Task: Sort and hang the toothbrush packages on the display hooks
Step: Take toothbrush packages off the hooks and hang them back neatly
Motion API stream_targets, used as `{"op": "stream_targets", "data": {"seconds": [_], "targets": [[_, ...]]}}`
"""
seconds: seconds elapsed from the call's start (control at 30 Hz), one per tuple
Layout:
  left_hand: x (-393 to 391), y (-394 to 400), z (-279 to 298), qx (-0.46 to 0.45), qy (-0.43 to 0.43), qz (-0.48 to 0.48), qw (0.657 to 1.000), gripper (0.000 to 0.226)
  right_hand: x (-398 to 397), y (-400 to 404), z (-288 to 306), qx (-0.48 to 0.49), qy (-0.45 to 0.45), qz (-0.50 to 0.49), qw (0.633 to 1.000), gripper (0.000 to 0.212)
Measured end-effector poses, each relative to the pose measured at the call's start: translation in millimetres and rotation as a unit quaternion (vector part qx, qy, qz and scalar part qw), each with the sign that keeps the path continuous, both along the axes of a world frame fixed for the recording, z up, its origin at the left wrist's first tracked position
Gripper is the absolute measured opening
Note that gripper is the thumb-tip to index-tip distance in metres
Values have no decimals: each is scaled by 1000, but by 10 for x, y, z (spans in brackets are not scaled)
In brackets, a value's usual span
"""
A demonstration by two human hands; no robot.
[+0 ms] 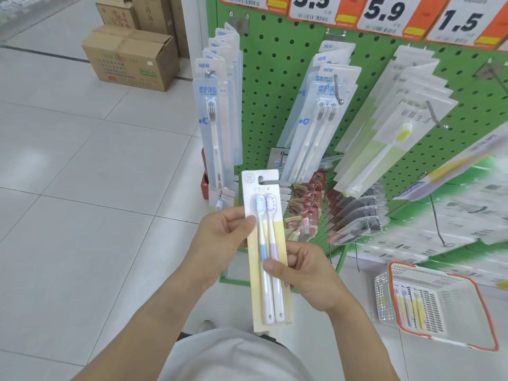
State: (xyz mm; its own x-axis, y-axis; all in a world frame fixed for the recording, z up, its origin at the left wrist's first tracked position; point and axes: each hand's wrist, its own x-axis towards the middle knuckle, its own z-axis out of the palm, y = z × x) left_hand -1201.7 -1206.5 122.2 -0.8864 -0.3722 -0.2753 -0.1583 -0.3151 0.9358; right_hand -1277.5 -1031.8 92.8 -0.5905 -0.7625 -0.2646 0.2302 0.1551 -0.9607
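Holding a flat twin-pack toothbrush package upright in front of the green pegboard, both hands on it. Glossy clear blister over pale yellow card, blue and lilac brushes side by side, hang slot cut in the white top. Left hand pinching the left edge near the brush heads, thumb on the front. Right hand gripping lower down, thumb across the handles, fingers curled behind. Behind it, long shiny blue-tinted packs dangling off metal hooks, more clear packs fanned out to the right. White plastic basket with orange rim on the tiled floor, a few packs inside. Cardboard boxes far left.
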Motion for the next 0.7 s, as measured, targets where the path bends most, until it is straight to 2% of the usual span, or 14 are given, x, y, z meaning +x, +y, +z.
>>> {"op": "stream_targets", "data": {"seconds": [0.1,0.33,0.53,0.7], "targets": [[32,56,-28,-6,-9,-10,1000,21,-8,-20,43,-5,-4,-17,1000,32],[32,49,-19,21,-12,56,998,20,-4,126,77,31,-55,79,995,45],[54,126,-46,51,-47,-4,998,23,47,137,104,6,-85,40,996,31],[47,73,-51,56,-40,27,997,23,53,229,159,50,-93,110,988,27]]}}
